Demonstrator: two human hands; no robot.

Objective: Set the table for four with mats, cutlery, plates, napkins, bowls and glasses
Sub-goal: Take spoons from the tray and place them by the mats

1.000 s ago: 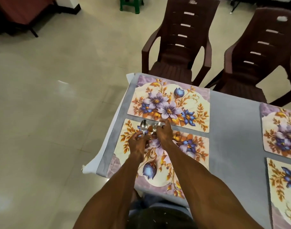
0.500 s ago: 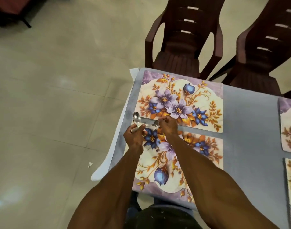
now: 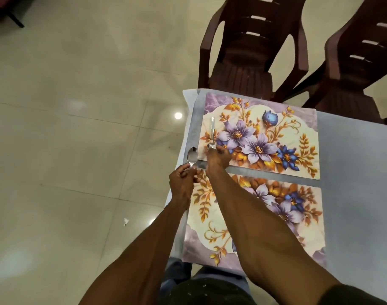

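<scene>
At table's left edge, head view:
Left hand (image 3: pixel 182 181): fingers curled, pinching large spoon (image 3: pixel 192 155), bowl just beyond fingertips.
Right hand (image 3: pixel 217 158): has moved forward onto far mat (image 3: pixel 298 119); grips second spoon (image 3: pixel 212 137), handle lying beyond fingers.
Near mat (image 3: pixel 276 216): under forearms.

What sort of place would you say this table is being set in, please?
Probably a home dining room or a plain eating hall: a grey-covered table laid with floral placemats, brown plastic armchairs drawn up to it, and a glossy tiled floor.
</scene>
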